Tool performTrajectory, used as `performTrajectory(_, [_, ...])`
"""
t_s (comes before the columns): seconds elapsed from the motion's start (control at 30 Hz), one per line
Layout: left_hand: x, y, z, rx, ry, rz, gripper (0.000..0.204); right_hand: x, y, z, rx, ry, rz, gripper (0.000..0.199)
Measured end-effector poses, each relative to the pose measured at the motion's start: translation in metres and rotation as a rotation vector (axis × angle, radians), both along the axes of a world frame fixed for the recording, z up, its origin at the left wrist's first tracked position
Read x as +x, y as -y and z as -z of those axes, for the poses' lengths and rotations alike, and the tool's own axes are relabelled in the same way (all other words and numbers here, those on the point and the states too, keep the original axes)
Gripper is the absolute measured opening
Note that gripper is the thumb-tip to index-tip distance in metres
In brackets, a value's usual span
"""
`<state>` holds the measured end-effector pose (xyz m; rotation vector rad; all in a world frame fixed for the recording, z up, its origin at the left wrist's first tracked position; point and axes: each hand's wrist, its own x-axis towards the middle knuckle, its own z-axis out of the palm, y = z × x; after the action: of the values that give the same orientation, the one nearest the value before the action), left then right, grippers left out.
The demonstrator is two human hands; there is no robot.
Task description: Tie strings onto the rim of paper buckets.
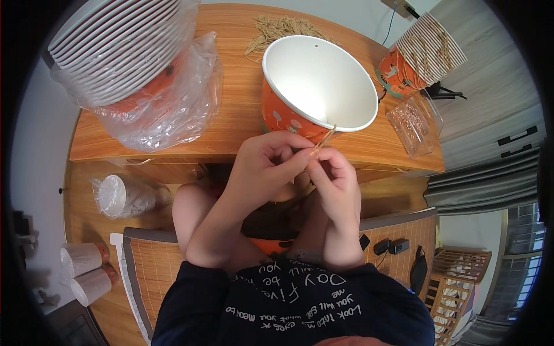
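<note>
An orange paper bucket [314,81] with a white inside lies tilted on the wooden table [236,124], its mouth facing me. A thin tan string [324,138] runs from the bucket's near rim down to my fingers. My left hand [265,164] and my right hand [334,176] meet just below the rim, both pinching that string between thumb and fingertips. A loose pile of the same tan strings [277,29] lies behind the bucket.
A stack of orange buckets in a clear plastic bag [138,69] fills the table's left. A striped-bottomed bucket [421,55] and a small clear bag [412,124] sit at the right. Bagged cups [124,196] and paper cups [86,271] lie on the floor left.
</note>
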<state>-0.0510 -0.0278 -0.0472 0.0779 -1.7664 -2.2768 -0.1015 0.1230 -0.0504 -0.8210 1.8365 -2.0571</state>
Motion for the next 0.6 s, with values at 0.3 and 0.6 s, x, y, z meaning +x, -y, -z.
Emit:
performTrajectory(0.3, [0.004,-0.008,-0.001,-0.057,-0.057,-0.076,0.011,0.009,0.013,-0.012,-0.079,-0.380,0.390,0.031])
performTrajectory(0.6, [-0.002,-0.001,0.003,-0.305,-0.231,-0.193,0.013,-0.006,0.006,-0.012,-0.079,-0.269,0.428,0.008])
